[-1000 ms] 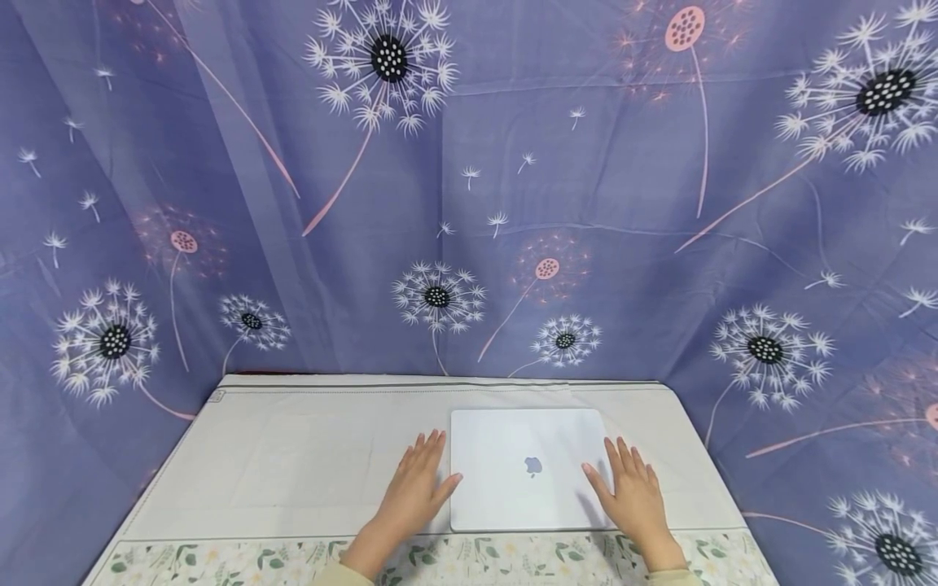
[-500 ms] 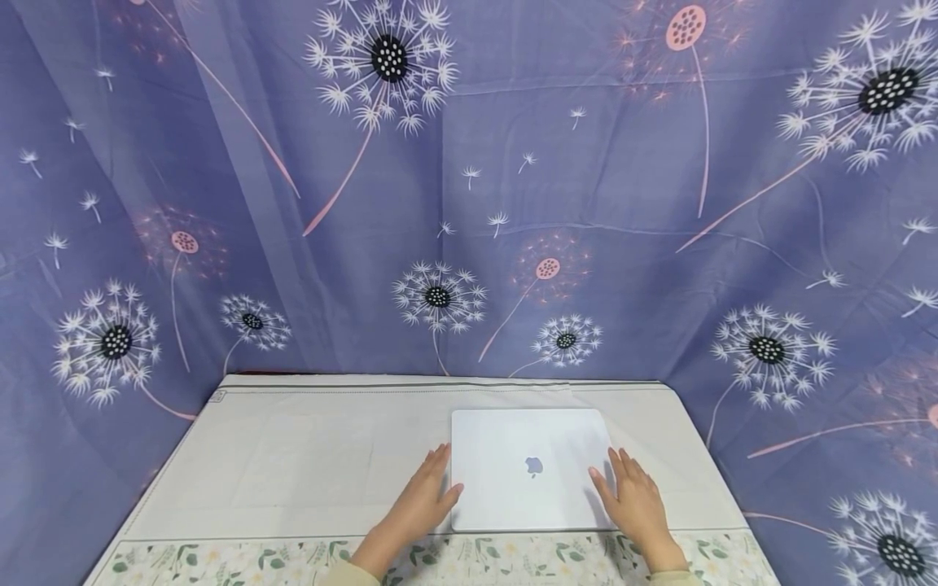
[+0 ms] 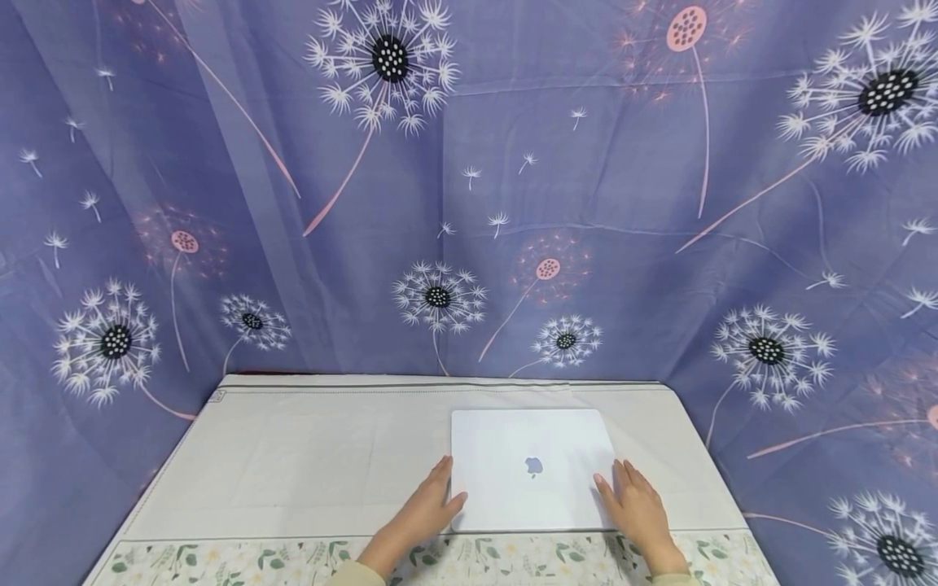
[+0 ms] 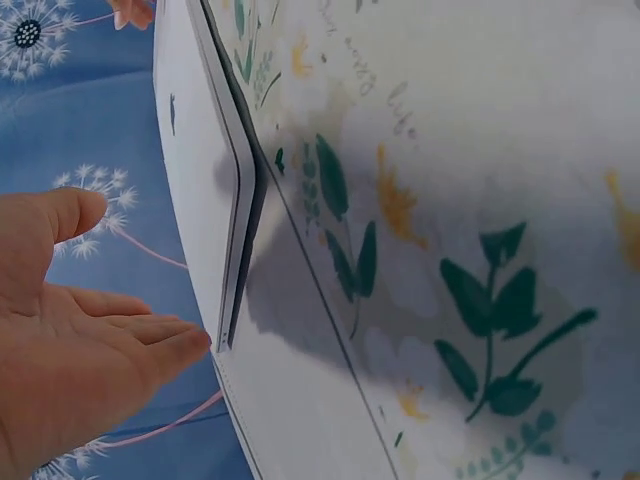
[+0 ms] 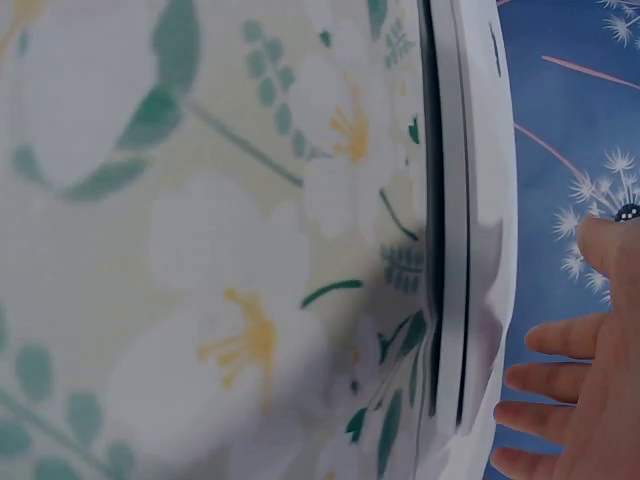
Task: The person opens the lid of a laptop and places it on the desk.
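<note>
A closed silver laptop (image 3: 523, 439) with an apple logo on its lid lies flat on the white tabletop, right of centre. At its left edge is my left hand (image 3: 427, 503), fingers straight and the thumb over the lid's corner area. My right hand (image 3: 639, 503) stands at the opposite edge, its thumb above the lid and fingers along the side. In the left wrist view the left hand (image 4: 95, 335) has its fingertips right by the laptop's edge (image 4: 235, 200), thumb spread. The right wrist view has the right hand (image 5: 590, 380) with fingers extended beside the laptop (image 5: 455, 200).
The white table surface (image 3: 308, 456) extends left of the laptop. A floral cloth strip (image 3: 256, 561) runs along the front edge. Purple dandelion-print curtains (image 3: 498, 187) enclose the table at the back and sides.
Both hands have come down and slightly toward the front, closer to the laptop's side edges. Their fingers look more edge-on in the head view. The laptop has stayed in place.
</note>
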A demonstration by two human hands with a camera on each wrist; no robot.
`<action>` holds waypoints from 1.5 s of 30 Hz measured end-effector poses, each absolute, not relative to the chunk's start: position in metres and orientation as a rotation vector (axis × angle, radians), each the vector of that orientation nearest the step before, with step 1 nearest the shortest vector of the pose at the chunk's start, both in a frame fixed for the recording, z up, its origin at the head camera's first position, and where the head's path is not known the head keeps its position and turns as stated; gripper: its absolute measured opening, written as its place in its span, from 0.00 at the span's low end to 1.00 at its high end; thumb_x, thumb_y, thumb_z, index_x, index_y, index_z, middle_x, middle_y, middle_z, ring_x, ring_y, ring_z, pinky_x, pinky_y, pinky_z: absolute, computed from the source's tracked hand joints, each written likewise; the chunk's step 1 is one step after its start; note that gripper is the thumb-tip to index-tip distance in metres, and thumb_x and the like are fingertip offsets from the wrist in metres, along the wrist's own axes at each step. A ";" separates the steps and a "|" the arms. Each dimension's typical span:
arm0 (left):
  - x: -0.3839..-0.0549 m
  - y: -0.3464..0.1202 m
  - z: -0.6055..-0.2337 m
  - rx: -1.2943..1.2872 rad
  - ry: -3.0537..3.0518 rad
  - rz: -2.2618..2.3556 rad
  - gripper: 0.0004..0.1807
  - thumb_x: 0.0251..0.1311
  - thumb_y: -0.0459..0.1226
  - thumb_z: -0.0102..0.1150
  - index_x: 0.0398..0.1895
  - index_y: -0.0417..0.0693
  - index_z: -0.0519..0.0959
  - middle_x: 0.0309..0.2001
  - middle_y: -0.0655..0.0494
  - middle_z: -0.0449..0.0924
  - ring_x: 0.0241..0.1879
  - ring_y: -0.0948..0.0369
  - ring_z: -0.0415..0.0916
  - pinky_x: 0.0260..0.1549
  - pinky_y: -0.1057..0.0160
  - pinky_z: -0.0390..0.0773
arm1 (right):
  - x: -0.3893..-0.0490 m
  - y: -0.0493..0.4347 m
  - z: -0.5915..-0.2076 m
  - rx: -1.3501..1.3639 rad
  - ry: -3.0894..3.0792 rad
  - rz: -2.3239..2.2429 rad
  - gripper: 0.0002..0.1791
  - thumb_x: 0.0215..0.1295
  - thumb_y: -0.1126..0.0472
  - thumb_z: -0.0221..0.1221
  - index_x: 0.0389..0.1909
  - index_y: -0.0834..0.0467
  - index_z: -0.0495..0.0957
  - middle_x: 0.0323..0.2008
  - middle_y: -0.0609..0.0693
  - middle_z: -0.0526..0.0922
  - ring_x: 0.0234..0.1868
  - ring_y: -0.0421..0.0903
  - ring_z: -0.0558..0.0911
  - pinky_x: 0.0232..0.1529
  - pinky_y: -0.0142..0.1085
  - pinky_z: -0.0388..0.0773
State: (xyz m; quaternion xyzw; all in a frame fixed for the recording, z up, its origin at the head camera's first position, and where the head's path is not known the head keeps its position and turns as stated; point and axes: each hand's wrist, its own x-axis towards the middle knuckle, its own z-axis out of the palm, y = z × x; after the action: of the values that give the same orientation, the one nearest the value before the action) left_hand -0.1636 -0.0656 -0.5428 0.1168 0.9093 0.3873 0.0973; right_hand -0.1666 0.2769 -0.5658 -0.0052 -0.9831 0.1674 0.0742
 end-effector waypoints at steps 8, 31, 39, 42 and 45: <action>-0.161 -0.062 -0.545 0.311 2.607 1.173 0.39 0.67 0.44 0.54 0.70 0.27 0.53 0.71 0.30 0.52 0.71 0.39 0.51 0.67 0.38 0.54 | -0.167 0.278 -0.571 -0.122 -3.036 0.496 0.38 0.73 0.46 0.47 0.60 0.81 0.63 0.60 0.79 0.64 0.62 0.73 0.65 0.60 0.65 0.64; -0.156 -0.060 -0.552 0.325 2.590 1.164 0.38 0.68 0.45 0.52 0.70 0.26 0.53 0.70 0.29 0.53 0.70 0.40 0.53 0.66 0.39 0.56 | -0.167 0.266 -0.573 -0.226 -2.984 0.655 0.38 0.72 0.46 0.49 0.59 0.82 0.62 0.58 0.81 0.64 0.62 0.73 0.65 0.63 0.63 0.62; -0.159 -0.063 -0.557 0.270 2.623 1.129 0.39 0.67 0.45 0.52 0.70 0.26 0.54 0.70 0.30 0.52 0.70 0.40 0.52 0.67 0.39 0.55 | -0.167 0.260 -0.576 -0.214 -2.961 0.684 0.40 0.72 0.45 0.48 0.58 0.83 0.63 0.59 0.81 0.64 0.62 0.73 0.65 0.63 0.62 0.62; -0.160 -0.065 -0.559 0.265 2.626 1.123 0.39 0.67 0.46 0.52 0.70 0.26 0.54 0.70 0.30 0.53 0.70 0.39 0.52 0.66 0.38 0.55 | -0.168 0.257 -0.576 -0.209 -2.951 0.682 0.40 0.72 0.45 0.49 0.58 0.83 0.63 0.58 0.80 0.65 0.62 0.73 0.65 0.63 0.62 0.62; -0.160 -0.066 -0.560 0.260 2.622 1.120 0.38 0.67 0.46 0.52 0.70 0.27 0.54 0.70 0.30 0.53 0.70 0.39 0.52 0.66 0.38 0.55 | -0.168 0.256 -0.576 -0.204 -2.950 0.684 0.39 0.72 0.45 0.49 0.58 0.83 0.63 0.58 0.81 0.65 0.62 0.73 0.65 0.63 0.62 0.62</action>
State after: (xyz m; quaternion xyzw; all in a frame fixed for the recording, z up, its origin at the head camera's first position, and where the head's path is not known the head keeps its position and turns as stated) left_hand -0.1600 -0.0664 -0.5598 0.0901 0.9070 0.3874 0.1386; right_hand -0.1676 0.2558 -0.5756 -0.0670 -0.9706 0.2251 0.0531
